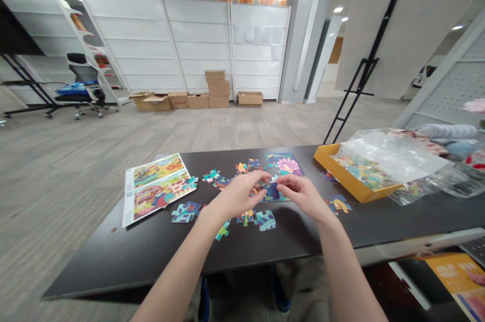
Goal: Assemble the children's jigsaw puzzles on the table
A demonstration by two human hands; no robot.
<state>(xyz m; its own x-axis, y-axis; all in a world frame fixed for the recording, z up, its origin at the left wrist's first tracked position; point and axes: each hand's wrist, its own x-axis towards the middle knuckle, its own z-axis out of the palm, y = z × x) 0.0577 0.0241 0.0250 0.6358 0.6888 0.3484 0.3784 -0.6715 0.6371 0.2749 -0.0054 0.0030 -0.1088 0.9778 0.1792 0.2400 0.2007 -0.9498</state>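
Observation:
A dark blue jigsaw puzzle piece [271, 192] is between my two hands, over the near part of a partly joined puzzle [287, 164]. My right hand [303, 195] pinches the piece's right side between thumb and fingers. My left hand [242, 191] has its thumb and a finger at the piece's left edge, with the index finger arched above. Loose pieces lie around: a teal spotted piece [265, 220] and a green piece [223, 231] nearer me, a patterned piece [185, 212] at left, an orange-figured piece [340, 204] at right.
A printed picture sheet [151, 188] lies at the left of the black table [113, 266]. To the right stands a yellow box [350, 180] with colourful pieces and plastic bags [397, 153]. An easel board [397, 34] and cardboard boxes [217, 89] are beyond.

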